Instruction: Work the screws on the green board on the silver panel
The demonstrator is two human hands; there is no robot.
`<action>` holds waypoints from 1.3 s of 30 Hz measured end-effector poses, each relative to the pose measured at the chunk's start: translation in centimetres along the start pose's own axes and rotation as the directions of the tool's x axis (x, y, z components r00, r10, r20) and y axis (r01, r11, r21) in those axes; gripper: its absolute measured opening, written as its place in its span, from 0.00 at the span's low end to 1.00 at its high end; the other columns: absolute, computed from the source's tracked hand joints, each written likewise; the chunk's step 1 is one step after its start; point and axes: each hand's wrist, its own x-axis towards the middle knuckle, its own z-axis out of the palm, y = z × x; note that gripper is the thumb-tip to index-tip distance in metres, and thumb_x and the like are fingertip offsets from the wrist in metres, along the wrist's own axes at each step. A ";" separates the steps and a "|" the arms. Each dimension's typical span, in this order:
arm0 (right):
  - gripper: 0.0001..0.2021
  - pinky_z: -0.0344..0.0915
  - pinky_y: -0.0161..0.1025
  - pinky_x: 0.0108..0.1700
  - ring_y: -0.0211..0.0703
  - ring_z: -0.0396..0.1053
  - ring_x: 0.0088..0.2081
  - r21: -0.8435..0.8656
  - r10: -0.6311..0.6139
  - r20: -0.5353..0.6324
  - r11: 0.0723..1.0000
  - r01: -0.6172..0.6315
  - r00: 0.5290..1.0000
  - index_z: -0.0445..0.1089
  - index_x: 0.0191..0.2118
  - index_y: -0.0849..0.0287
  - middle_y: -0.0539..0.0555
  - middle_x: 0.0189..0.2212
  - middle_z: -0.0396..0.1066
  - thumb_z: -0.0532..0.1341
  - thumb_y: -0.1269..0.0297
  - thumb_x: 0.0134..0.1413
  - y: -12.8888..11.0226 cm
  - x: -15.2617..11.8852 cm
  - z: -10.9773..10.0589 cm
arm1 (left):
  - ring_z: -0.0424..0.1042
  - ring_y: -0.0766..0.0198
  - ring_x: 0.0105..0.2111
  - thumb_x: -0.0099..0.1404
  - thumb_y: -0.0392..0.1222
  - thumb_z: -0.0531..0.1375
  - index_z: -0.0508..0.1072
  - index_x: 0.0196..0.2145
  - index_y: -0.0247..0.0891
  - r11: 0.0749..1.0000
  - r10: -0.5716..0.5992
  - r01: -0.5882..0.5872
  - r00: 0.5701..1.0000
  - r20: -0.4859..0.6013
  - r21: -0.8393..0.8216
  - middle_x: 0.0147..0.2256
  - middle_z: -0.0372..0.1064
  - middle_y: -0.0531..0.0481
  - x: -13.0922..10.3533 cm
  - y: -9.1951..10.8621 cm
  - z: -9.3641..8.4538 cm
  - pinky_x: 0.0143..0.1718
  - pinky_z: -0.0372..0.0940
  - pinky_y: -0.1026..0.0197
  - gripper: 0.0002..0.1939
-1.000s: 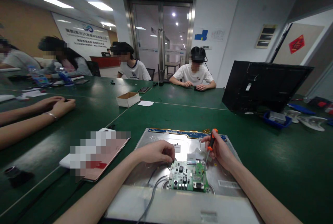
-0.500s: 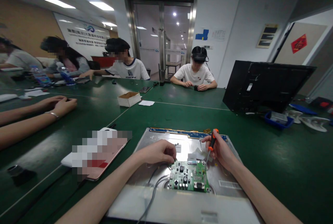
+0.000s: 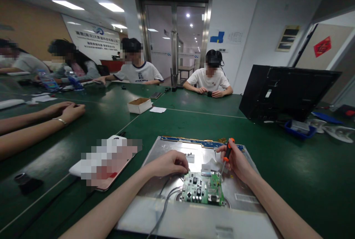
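Note:
A green circuit board point(image 3: 203, 188) lies on the silver metal back of a flat display panel point(image 3: 155, 183) in front of me. My left hand point(image 3: 175, 162) is closed at the board's upper left corner, fingertips pinched together; whatever is between them is hidden. In my right hand point(image 3: 239, 159) is a screwdriver point(image 3: 229, 150) with an orange and black handle. It tilts down, and its tip meets the board's upper right corner. Grey cables point(image 3: 164, 209) run from the board's left side over the panel's near edge.
Left of the panel lie phones point(image 3: 111, 161) and a black cylindrical part point(image 3: 26, 181). Another person's forearms point(image 3: 63, 117) rest at the left. Farther off are an open white box point(image 3: 139, 106), a large black screen point(image 3: 285, 93) and a blue tray point(image 3: 301, 130). Several people sit around the table.
Both hands and the screwdriver keep nearly the same place on the board. The whole view has shifted slightly. A person across the table has turned their head.

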 end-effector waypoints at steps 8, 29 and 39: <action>0.29 0.48 0.28 0.13 0.29 0.53 0.12 -0.001 -0.019 0.013 1.000 0.019 1.000 0.73 0.28 0.62 0.47 0.15 0.63 0.60 0.35 0.48 0.0 0.0 0.1 | 0.69 0.64 0.30 0.56 0.38 0.65 0.79 0.30 0.36 0.998 0.058 -0.059 0.997 0.042 0.018 0.29 0.72 0.51 -0.1 0.3 -0.3 0.31 0.61 0.65 0.04; 0.27 0.47 0.29 0.13 0.30 0.53 0.13 -0.021 -0.016 -0.007 1.000 0.016 1.000 0.71 0.26 0.61 0.48 0.15 0.62 0.59 0.37 0.50 -0.2 -0.2 0.3 | 0.64 0.65 0.27 0.57 0.41 0.63 0.77 0.30 0.35 0.997 -0.016 0.018 1.000 -0.018 0.072 0.26 0.68 0.53 -0.2 0.8 0.1 0.27 0.57 0.66 0.06; 0.27 0.45 0.31 0.14 0.31 0.48 0.12 0.012 -0.040 -0.081 0.999 0.041 0.996 0.69 0.24 0.57 0.45 0.13 0.57 0.57 0.34 0.48 -0.3 -0.3 0.4 | 0.63 0.66 0.25 0.56 0.41 0.63 0.75 0.30 0.35 0.996 -0.023 0.024 0.999 -0.023 0.083 0.24 0.68 0.54 -0.1 0.8 0.1 0.26 0.57 0.67 0.06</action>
